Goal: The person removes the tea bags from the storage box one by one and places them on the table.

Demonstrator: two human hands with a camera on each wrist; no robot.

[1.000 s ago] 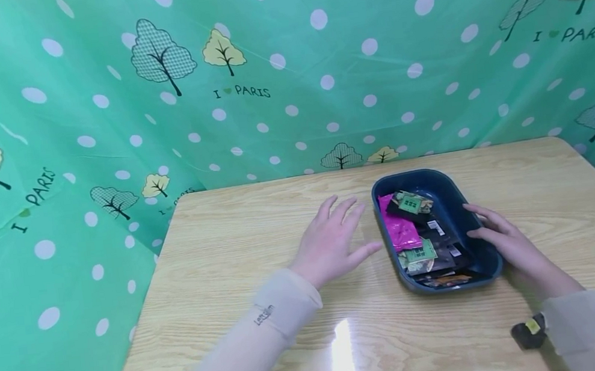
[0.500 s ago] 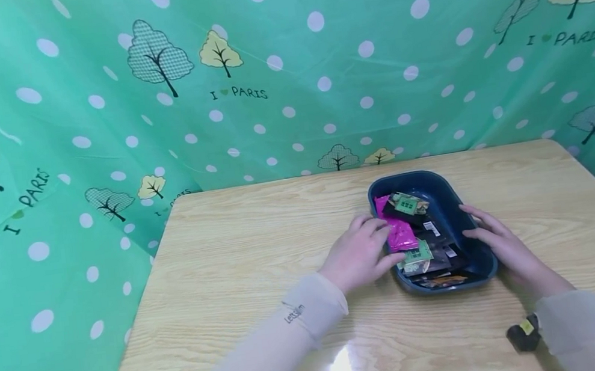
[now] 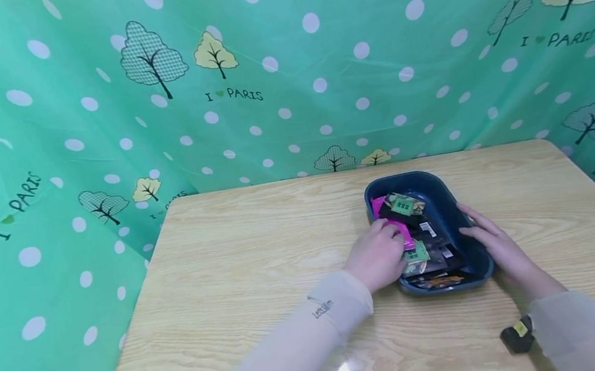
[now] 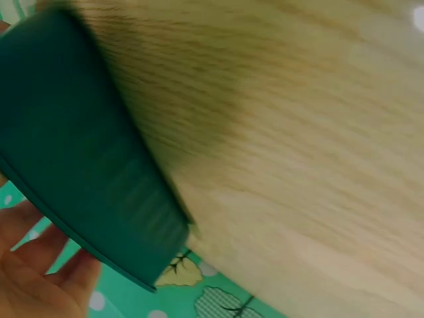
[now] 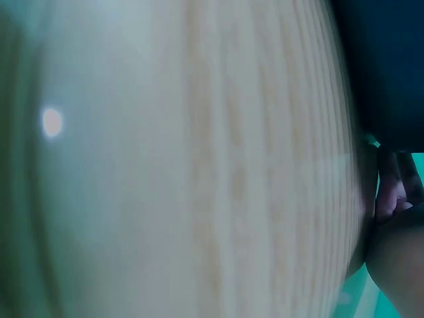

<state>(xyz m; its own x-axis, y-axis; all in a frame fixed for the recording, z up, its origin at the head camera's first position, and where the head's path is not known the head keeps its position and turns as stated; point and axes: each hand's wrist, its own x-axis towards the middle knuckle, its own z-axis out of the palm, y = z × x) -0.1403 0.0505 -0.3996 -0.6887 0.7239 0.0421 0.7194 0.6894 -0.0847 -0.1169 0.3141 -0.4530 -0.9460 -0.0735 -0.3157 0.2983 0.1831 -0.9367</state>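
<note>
A dark blue plastic bin (image 3: 442,194) sits on the wooden table and holds several small flat packets. My left hand (image 3: 376,256) reaches over its left rim, with fingers bent down around a shiny pink packet (image 3: 407,237); the fingertips are partly hidden. In the left wrist view, those fingers (image 4: 73,271) come over the rim of the bin (image 4: 86,146). Around the pink packet lie a black packet with a green label (image 3: 402,206) and another green-labelled packet (image 3: 416,253). My right hand (image 3: 503,251) holds the bin's right rim, thumb and forefinger over the edge.
An orange-brown packet (image 3: 441,282) lies at the bin's near end. A small black device with a yellow patch (image 3: 518,334) is at the right sleeve. Behind the wooden table (image 3: 248,233) hangs a green dotted curtain (image 3: 247,124) with printed trees.
My left hand has moved right, from beside the bin over its left rim, and its spread fingers have bent down onto the pink packet. The right hand stays at the right rim.
</note>
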